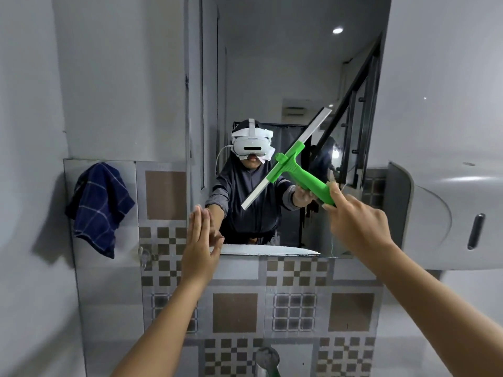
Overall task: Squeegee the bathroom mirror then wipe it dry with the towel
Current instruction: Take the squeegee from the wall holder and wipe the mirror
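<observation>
While the right hand (353, 224) grips the squeegee (292, 161) by its green handle, fingers curled tight round the grip w/ thumb (334, 193) laid along the top, the blade runs diagonally, low-left to high-right, across the mirror (272, 77). Blade sits in the mirror's right-centre area; whether the edge touches the glass can't be told. Left hand (200, 251): flat, fingers straight & pressed together, held at the mirror's lower-left corner, fingertips meeting their own reflection, so approx. touching the glass. Both forearms bare, reaching far from the near edge.

Towel (99, 208): dark blue w/ pale check lines, hanging bunched on the wall, well left of the mirror, apart from both hands.

Mirror reflects a person in a white headset & dark top, arms out, plus a ceiling light (337, 30) high right. Below the mirror: tiled wall (296, 308), brown & grey squares and checker bands. Right of the mirror: white dispenser (441, 213) w/ dark slot. Tap (268, 360): near, bottom centre, blurred, partly cut off by the frame edge.
</observation>
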`<action>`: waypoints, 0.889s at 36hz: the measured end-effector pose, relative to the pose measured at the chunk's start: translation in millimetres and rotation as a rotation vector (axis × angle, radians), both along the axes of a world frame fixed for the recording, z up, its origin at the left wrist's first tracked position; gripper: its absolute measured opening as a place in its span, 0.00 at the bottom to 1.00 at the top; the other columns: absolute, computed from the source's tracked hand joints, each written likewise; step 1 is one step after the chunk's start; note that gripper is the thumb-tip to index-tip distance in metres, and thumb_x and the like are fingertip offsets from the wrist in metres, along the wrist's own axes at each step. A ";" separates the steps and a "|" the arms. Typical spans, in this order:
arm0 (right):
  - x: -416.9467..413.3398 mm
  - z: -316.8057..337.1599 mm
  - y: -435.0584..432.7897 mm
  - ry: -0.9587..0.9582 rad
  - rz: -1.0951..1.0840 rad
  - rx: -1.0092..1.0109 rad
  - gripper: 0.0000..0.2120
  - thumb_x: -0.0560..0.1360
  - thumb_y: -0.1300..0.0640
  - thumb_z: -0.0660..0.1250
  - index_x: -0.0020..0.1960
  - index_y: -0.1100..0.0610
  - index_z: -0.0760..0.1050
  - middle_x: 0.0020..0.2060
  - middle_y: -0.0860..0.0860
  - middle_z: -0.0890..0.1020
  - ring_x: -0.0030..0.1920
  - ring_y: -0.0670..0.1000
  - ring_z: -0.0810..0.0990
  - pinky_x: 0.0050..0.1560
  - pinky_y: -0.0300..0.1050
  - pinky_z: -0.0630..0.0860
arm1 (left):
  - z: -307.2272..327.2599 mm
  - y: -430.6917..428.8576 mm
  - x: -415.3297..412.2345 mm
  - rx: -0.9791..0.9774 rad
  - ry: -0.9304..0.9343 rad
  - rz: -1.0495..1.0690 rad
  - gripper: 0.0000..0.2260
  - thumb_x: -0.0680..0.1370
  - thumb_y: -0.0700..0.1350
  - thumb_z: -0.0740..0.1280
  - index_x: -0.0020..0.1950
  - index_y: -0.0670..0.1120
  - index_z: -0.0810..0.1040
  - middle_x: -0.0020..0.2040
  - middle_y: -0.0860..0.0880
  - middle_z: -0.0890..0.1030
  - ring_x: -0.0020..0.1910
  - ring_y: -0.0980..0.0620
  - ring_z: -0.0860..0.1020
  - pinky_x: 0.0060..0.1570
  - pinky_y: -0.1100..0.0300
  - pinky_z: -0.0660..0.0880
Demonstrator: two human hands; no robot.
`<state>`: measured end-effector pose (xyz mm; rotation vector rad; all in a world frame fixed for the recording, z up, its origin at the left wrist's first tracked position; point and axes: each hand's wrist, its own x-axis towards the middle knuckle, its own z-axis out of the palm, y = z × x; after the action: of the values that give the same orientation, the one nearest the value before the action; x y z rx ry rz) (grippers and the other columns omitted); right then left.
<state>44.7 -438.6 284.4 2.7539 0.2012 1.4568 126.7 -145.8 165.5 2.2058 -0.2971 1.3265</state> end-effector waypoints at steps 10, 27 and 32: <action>-11.6 -43.1 -11.5 0.058 -0.020 0.166 0.24 0.79 0.50 0.56 0.72 0.57 0.59 0.47 0.55 0.82 0.40 0.59 0.81 0.30 0.44 0.66 | 3.8 -2.5 -5.3 0.014 -0.009 -0.021 0.38 0.73 0.43 0.70 0.75 0.44 0.49 0.76 0.48 0.47 0.74 0.48 0.48 0.54 0.60 0.68; -32.4 -89.6 20.2 0.198 -0.082 0.449 0.24 0.80 0.51 0.54 0.73 0.57 0.57 0.50 0.53 0.81 0.37 0.51 0.75 0.26 0.39 0.63 | 118.9 36.7 5.9 0.085 -0.143 0.075 0.25 0.80 0.48 0.53 0.74 0.41 0.52 0.76 0.45 0.51 0.75 0.48 0.50 0.68 0.60 0.57; -28.4 -102.2 43.7 0.213 -0.066 0.594 0.23 0.80 0.51 0.53 0.72 0.60 0.57 0.46 0.54 0.81 0.34 0.49 0.74 0.24 0.37 0.65 | 162.2 45.2 19.0 0.178 -0.182 0.089 0.27 0.80 0.46 0.55 0.74 0.39 0.49 0.76 0.42 0.49 0.75 0.49 0.45 0.68 0.70 0.37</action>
<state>16.3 -394.9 182.2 3.3311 -0.3826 1.3803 145.7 -100.5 327.7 2.2684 -0.4033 1.6091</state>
